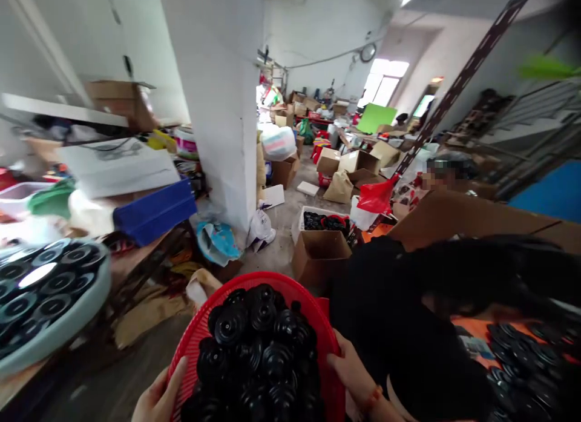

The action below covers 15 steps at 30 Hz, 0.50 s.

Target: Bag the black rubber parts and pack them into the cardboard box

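I hold a round red plastic basket (200,331) low in front of me, heaped with several black round ridged discs (258,349). My left hand (158,398) grips the basket's left rim near the bottom edge of the view. My right hand (351,370) grips its right rim; an orange band shows at that wrist. Just to the right, close to the basket, a person in a black top (399,325) bends forward over a surface.
A pale round tray (68,322) of black discs sits at left on a cluttered table with a blue bin (154,213). A white pillar (222,101) stands ahead. Cardboard boxes (320,252) and bags litter the floor. More black discs (521,349) lie at right.
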{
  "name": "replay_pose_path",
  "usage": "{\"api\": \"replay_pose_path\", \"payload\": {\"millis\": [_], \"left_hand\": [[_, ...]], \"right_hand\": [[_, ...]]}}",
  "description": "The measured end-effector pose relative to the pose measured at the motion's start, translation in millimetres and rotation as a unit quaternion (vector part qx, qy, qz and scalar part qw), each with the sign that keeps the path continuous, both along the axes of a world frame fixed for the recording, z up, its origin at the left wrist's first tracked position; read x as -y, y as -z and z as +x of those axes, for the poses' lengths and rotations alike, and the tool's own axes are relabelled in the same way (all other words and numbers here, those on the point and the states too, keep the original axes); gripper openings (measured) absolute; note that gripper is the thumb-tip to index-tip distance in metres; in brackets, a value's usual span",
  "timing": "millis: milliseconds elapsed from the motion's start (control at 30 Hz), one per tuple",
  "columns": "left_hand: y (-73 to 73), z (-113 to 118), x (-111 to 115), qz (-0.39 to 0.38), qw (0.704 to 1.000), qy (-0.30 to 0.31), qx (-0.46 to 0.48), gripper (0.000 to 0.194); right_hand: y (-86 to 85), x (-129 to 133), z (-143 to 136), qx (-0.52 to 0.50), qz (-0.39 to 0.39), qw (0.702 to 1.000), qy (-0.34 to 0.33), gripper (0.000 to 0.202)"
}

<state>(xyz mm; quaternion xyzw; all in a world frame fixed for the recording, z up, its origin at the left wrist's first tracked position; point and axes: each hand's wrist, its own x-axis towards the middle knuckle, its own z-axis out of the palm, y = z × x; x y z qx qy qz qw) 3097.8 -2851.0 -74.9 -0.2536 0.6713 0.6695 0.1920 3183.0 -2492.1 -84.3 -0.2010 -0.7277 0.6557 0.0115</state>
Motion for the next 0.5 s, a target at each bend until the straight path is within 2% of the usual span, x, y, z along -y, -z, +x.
{"api": "replay_pose_path", "payload": {"millis": [67, 133, 200, 267, 400, 500], "left_hand": [[20.5, -74, -32, -0.015, 0.999, 0.043, -0.015, 0.048], [37.1, -149, -69, -0.021, 0.997, 0.067, -0.021, 0.046], [41.7, -220, -109, -0.039, 0.996, 0.081, -0.018, 0.045], [33.0, -285, -149, -0.05, 0.995, 0.088, -0.002, 0.046], [0.5, -396, -219, -0.032, 0.993, 0.1, 0.05, 0.045], [-8.7, -473, -260, -0.099, 0.984, 0.145, 0.011, 0.039]], "right_hand": [[6.3, -24, -41, 0.02, -0.003, 0.999, 0.045, 0.047], [12.4, -54, -95, 0.023, -0.002, 0.997, 0.075, 0.049], [13.7, -90, -159, 0.01, 0.007, 0.995, 0.099, 0.049], [8.7, -129, -224, 0.007, 0.018, 0.993, 0.118, 0.049], [-11.4, -198, -336, 0.01, 0.046, 0.991, 0.122, 0.044], [-19.5, -240, -409, 0.012, 0.045, 0.992, 0.119, 0.045]]}}
